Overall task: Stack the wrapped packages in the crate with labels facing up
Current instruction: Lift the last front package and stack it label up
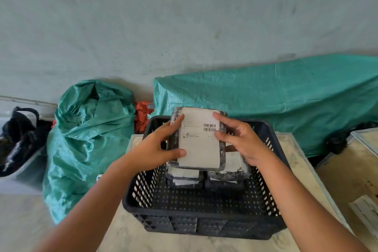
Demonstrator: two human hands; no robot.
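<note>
A black perforated plastic crate (pixel 190 213) stands on a pale table. Over its far half I hold a wrapped package (pixel 199 147) in dark plastic film, its white barcode label facing up. My left hand (pixel 157 147) grips the package's left edge, thumb on the label. My right hand (pixel 239 139) grips the right edge with fingers across the label. Beneath it, inside the crate, lie other wrapped packages (pixel 185 178), two stacks side by side, with white labels partly showing; most of them are hidden by the held package.
A crumpled green woven sack (pixel 88 139) lies left of the table. A long green sack (pixel 286 104) lies behind the crate, red cloth (pixel 142 116) between them. Dark bags (pixel 20 139) sit at far left. Another table with a paper label (pixel 366 215) stands at right.
</note>
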